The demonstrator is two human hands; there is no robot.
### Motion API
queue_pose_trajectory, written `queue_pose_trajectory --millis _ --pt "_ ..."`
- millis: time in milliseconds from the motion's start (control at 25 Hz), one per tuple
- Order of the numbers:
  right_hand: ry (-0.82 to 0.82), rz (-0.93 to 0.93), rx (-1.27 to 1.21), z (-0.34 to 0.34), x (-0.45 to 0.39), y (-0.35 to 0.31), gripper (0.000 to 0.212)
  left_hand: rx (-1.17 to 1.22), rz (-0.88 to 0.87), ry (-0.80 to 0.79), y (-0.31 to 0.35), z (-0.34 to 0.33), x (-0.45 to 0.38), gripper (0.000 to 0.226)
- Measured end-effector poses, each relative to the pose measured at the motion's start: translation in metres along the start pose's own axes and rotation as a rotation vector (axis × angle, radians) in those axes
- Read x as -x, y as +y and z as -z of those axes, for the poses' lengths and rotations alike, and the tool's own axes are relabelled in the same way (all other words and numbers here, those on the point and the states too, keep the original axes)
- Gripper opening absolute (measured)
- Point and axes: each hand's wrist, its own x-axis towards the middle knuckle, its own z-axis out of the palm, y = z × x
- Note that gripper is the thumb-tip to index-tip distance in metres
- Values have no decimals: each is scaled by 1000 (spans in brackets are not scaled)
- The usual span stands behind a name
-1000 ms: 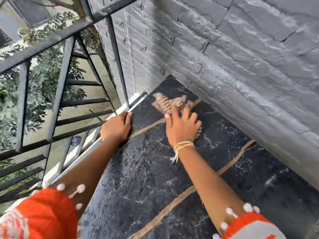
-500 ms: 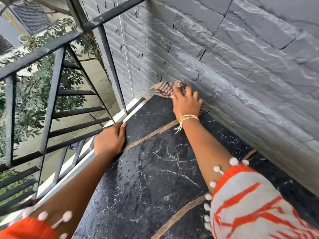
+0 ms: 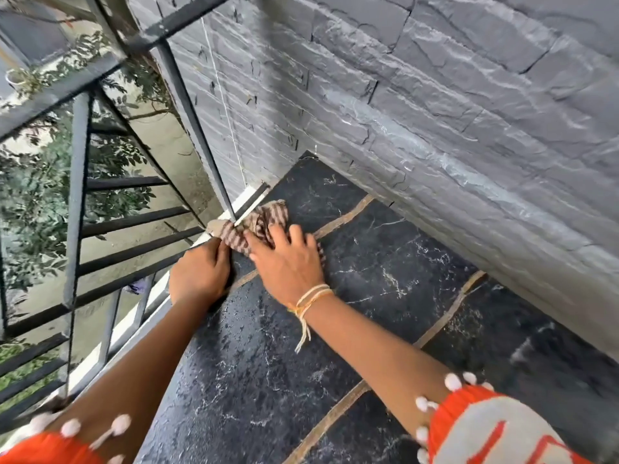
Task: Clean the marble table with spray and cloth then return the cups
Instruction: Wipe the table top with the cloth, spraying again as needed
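— Where the black marble worktop (image 3: 385,262) meets the metal railing (image 3: 197,135), what is the right hand (image 3: 288,262) doing?

— It lies palm down on a striped cloth (image 3: 258,222), brown and cream, with its fingers (image 3: 296,234) spread and fairly straight, pressing the cloth flat against the stone. A yellow and white thread bracelet (image 3: 310,296) circles that wrist, its loose ends hanging toward the forearm.

— And where exactly does the cloth sit?

— At the far left edge of the worktop, bunched up against the foot of a railing bar. One end of it spills over the pale edge strip (image 3: 249,195) there; the rest is under the right hand.

— What about the left hand (image 3: 199,272)?

— It rests on the same edge, just beside the right hand, knuckles up. Its fingertips reach the near end of the cloth. I cannot tell whether they pinch it or only touch it, since they are tucked out of sight.

— Anything else worth noting?

— The stone looks wet, with a fine beaded sheen near the forearms, and tan seams run across it at an angle. A grey stone wall (image 3: 435,112) stands along the right side. Both arms come out of orange sleeves trimmed with white bobbles. Green leaves show beyond the railing.
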Motion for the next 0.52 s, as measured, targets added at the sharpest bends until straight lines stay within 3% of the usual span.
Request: queue_pose_trajectory --millis 80,200,360,440,520 --pt "-43 -98 68 4 -27 33 42 -17 -6 13 -1 0 0 43" --pt "-68 -505 61 12 -53 101 43 -33 -29 37 -5 -4 -1 46" --pt "31 -958 63 17 -13 146 40 -12 -36 48 -4 -4 1 44" --pt "61 -1025 110 15 6 139 40 -10 -44 53 -1 -2 1 43" --pt "81 -950 138 15 18 118 41 -10 -65 67 -1 -2 2 43"
